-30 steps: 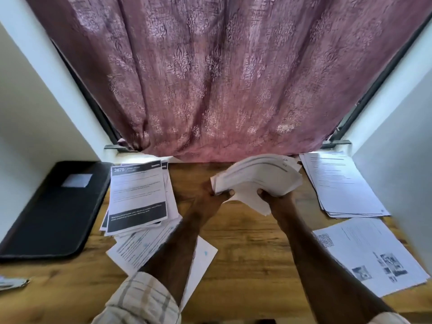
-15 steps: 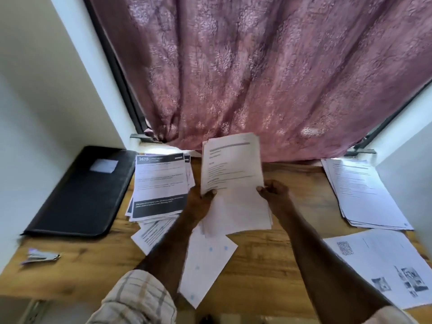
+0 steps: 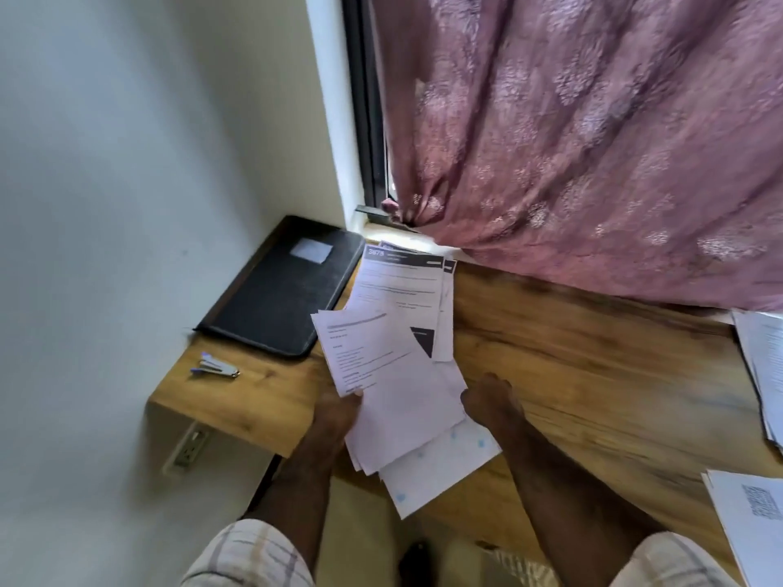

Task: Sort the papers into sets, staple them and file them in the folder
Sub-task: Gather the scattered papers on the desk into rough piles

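On the far left of the desk (image 3: pixel 572 353) lies one small stapler (image 3: pixel 217 368), and behind it one black folder (image 3: pixel 281 296), flat and closed against the wall. Next comes one pile (image 3: pixel 402 290) of papers with dark bands on top. One bunch of sheets (image 3: pixel 392 387) is held over the near end of that pile and hides part of it. The left hand (image 3: pixel 337 417) pinches the bunch at its lower left edge, thumb on top. The right hand (image 3: pixel 489 402) grips the right edge. Under the bunch one sheet with blue dots (image 3: pixel 440 468) hangs over the desk edge. Two more paper piles sit far right: one (image 3: pixel 762 374) by the pink curtain (image 3: pixel 593 141), one (image 3: pixel 750 523) nearer the person.
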Motion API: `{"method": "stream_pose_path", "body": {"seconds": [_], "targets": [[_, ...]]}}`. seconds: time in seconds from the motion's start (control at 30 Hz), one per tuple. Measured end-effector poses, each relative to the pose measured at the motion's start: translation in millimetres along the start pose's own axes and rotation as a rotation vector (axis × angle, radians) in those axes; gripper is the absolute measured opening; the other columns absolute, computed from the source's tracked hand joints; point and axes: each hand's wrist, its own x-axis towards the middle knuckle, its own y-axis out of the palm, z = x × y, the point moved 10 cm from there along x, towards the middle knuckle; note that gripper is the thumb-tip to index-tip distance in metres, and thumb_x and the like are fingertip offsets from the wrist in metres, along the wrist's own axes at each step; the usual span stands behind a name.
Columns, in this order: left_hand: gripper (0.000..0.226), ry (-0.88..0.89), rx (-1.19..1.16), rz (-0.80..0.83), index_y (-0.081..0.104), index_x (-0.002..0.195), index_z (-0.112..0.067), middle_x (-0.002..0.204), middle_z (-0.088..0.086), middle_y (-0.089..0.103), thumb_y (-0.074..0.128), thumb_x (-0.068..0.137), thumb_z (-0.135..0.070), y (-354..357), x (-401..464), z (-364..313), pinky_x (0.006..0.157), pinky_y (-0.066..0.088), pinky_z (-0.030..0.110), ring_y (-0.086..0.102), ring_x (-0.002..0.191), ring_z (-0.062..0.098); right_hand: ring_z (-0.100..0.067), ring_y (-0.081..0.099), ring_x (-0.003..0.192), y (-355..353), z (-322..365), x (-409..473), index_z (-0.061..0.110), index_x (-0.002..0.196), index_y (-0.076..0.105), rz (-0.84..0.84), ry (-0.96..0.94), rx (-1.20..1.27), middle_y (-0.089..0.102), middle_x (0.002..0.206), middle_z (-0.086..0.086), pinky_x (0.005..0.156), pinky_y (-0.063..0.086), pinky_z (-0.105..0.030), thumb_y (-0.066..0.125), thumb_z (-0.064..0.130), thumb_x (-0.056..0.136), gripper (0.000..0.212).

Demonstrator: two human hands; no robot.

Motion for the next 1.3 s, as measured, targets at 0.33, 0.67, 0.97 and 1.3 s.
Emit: {"method": "stream_pose_path", "body": {"seconds": [0.33,0.67,0.97,1.3], "targets": [[0.018,-0.052,-0.035,0.046,0.072,0.117,-0.009,0.117,0.010,0.074,0.072,0.100,-0.015,-6.5,3.4,12.5,0.089,0.059,0.043,0.071,0.103,0.031,-0.025,0.059,0.131,11.7,-3.1,-3.9,0.005,0.139,0.064,0.241,0.083,0.111,0.061,0.144,-0.009,0.105,0.047,-0.030,0.059,0.025,0.106,0.039],[0.029,0.106,0.133,0.261,0.070,0.125,-0.019,0.121,0.003,0.073,0.075,0.097,-0.014,65.8,-8.4,-32.5,0.094,0.059,0.043,0.070,0.109,0.024,-0.037,0.064,0.093,-130.0,-142.0,-40.9,-0.003,0.116,0.069,-0.266,0.349,0.284,0.066,0.104,-0.020,0.076,0.050,-0.035,0.059,0.009,0.095,0.026],[0.022,0.207,0.286,0.516,0.071,0.116,-0.031,0.116,-0.003,0.074,0.070,0.099,-0.018,206.0,-42.3,-65.0,0.087,0.060,0.043,0.070,0.106,0.022,-0.045,0.066,0.104,-257.6,-158.0,-151.0,0.007,0.121,0.067,-1.037,0.177,0.355,0.069,0.116,-0.020,0.086,0.054,-0.047,0.054,0.004,0.092,0.032],[0.026,0.133,0.266,0.630,0.061,0.132,-0.027,0.122,0.000,0.074,0.055,0.109,-0.036,267.9,-72.5,-54.9,0.075,0.060,0.034,0.073,0.100,0.023,-0.033,0.070,0.091,-162.0,-236.0,-98.9,0.013,0.110,0.073,-0.483,0.301,0.559,0.076,0.107,-0.012,0.073,0.057,-0.031,0.056,0.009,0.081,0.035]]}}
